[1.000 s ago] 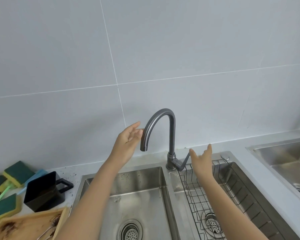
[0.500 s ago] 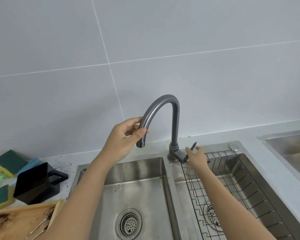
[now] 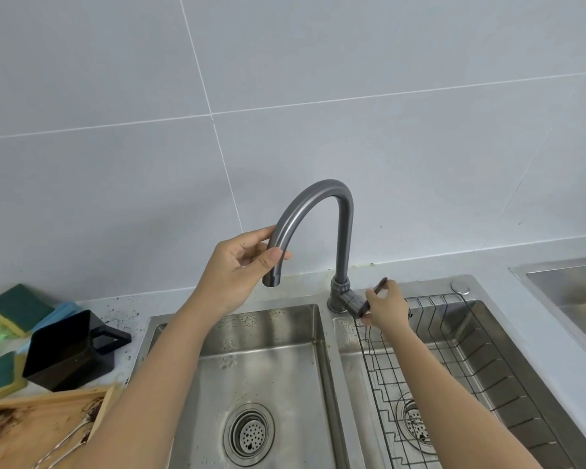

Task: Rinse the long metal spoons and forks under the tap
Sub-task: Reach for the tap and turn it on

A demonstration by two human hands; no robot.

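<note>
Long metal cutlery (image 3: pixel 66 441): on wooden tray (image 3: pixel 21 431), worktop, lower left; stiff, light, slippery wet; take mid-handle. Left hand (image 3: pixel 237 269) grip closed around tap spout (image 3: pixel 285 231). Right hand (image 3: pixel 384 308) pinches lever (image 3: pixel 374 294). No water.

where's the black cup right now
In the head view the black cup sits on the counter at the left, beside the left sink basin, between the green sponges and the wooden tray.

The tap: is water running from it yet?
Off: no stream falls from the spout, though the right hand grips the lever.
</note>
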